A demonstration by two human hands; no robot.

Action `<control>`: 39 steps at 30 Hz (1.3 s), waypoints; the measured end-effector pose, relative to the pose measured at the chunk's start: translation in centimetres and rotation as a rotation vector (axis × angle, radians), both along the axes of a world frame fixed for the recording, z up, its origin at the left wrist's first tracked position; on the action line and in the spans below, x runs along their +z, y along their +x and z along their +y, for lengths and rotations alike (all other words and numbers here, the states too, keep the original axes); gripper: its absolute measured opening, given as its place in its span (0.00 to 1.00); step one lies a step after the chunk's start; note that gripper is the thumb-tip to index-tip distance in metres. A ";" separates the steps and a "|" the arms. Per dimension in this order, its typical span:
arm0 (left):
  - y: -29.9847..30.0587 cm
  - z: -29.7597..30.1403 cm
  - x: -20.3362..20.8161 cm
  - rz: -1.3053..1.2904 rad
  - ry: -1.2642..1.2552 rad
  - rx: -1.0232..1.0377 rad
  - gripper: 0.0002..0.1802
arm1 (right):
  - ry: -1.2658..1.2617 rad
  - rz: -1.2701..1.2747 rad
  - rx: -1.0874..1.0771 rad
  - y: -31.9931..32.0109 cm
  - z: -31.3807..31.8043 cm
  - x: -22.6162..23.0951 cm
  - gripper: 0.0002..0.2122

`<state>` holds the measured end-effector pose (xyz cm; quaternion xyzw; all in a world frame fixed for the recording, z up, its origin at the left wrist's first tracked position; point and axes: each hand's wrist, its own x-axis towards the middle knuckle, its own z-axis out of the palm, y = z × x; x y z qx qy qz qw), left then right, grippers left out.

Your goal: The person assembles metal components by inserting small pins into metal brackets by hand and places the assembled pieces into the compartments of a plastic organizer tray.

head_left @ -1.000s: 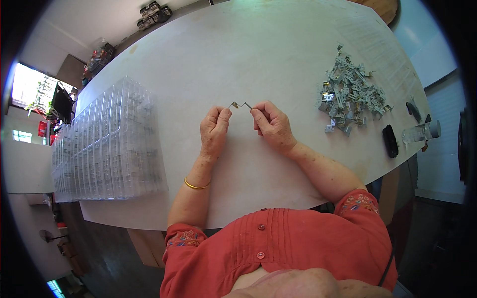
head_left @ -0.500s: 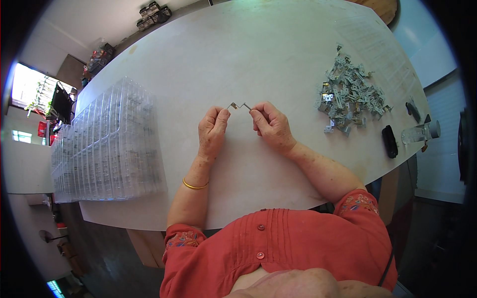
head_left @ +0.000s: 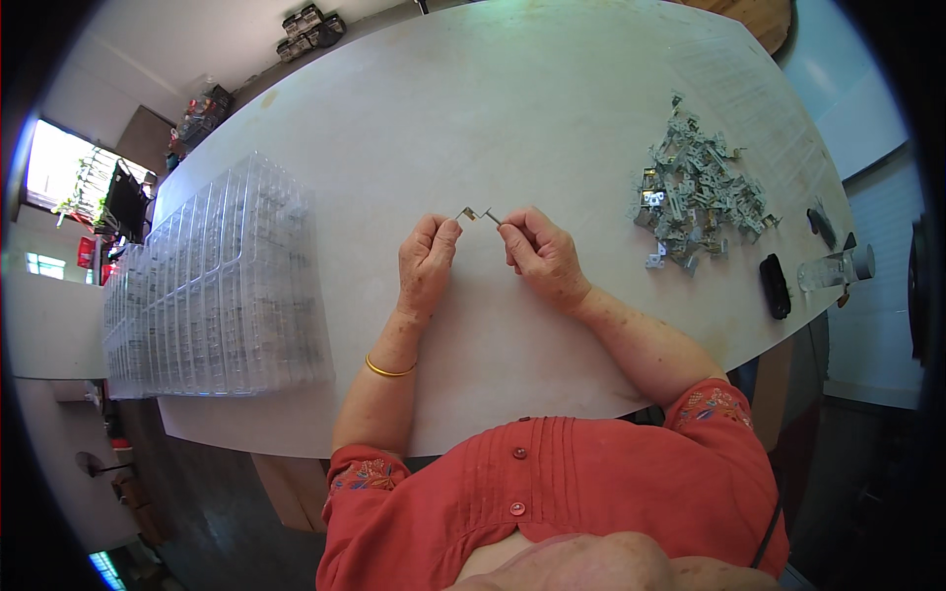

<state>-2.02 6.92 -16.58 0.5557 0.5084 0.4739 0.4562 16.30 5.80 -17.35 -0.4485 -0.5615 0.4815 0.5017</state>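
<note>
Over the middle of the white table, both hands pinch a small bent metal bracket (head_left: pixel 470 213) between thumbs and fingertips. My left hand (head_left: pixel 427 264) grips its left end, where a brassy tab shows beside the fingertips. My right hand (head_left: pixel 541 254) pinches a thin metal piece (head_left: pixel 492 217) that meets the bracket from the right. I cannot tell whether the two are one part or separate. To the right lies a heap of similar grey metal brackets (head_left: pixel 695 187), apart from my hands.
A tall stack of clear plastic trays (head_left: pixel 217 295) stands at the table's left. On the right edge are a black case (head_left: pixel 775 287), a clear jar (head_left: pixel 826 272) lying on its side and a small dark tool (head_left: pixel 821 225). The table (head_left: pixel 443 89) curves away at the back.
My hands stay nearly in place, pinching as before. The metal pieces between them have tilted slightly, and the end by my right fingers shows a T shape more clearly.
</note>
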 end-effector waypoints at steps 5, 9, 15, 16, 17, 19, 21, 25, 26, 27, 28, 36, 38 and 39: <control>0.0 -0.1 0.2 0.022 -0.033 -0.018 0.12 | -0.068 0.015 -0.006 0.1 0.1 0.1 0.05; 0.1 -0.2 -0.5 0.050 0.015 -0.060 0.11 | -0.087 0.073 0.017 0.1 0.1 0.0 0.06; 0.3 -0.4 0.0 0.171 0.111 -0.078 0.10 | -0.127 0.137 0.028 0.2 0.0 0.7 0.07; 0.3 -0.5 0.1 0.241 0.176 -0.076 0.10 | -0.131 0.100 0.057 0.2 0.1 0.8 0.07; 0.4 -0.5 0.2 0.241 0.175 -0.076 0.10 | -0.132 0.099 0.056 0.2 0.0 0.7 0.07; 0.4 -0.5 0.3 0.277 0.198 -0.096 0.10 | -0.038 -0.009 -0.035 0.0 0.1 0.1 0.05; 0.5 -0.7 0.4 0.322 0.213 -0.115 0.10 | 0.075 -0.045 -0.082 -0.1 0.4 -0.8 0.04; 0.7 -0.8 -0.2 0.407 0.357 -0.236 0.10 | 0.248 -0.042 -0.173 0.3 0.8 -1.4 0.04; 0.7 -0.9 -0.3 0.407 0.357 -0.234 0.10 | 0.249 -0.042 -0.171 0.2 1.0 -1.6 0.04; 0.9 -0.8 -0.4 0.283 0.265 -0.205 0.10 | 0.261 0.038 -0.222 0.1 1.4 -1.6 0.05; 1.0 -0.8 -0.3 0.160 0.174 -0.176 0.11 | 0.272 0.119 -0.273 0.1 1.5 -1.5 0.05; -0.4 0.3 0.3 -0.324 -0.245 -0.112 0.14 | -0.080 0.054 -0.053 0.5 0.4 0.2 0.07; -0.2 0.3 0.4 -0.404 -0.234 -0.093 0.14 | -0.033 -0.004 -0.045 0.3 0.3 0.2 0.07; -0.3 0.2 0.4 -0.404 -0.235 -0.093 0.14 | -0.007 -0.008 -0.046 0.2 0.3 0.1 0.07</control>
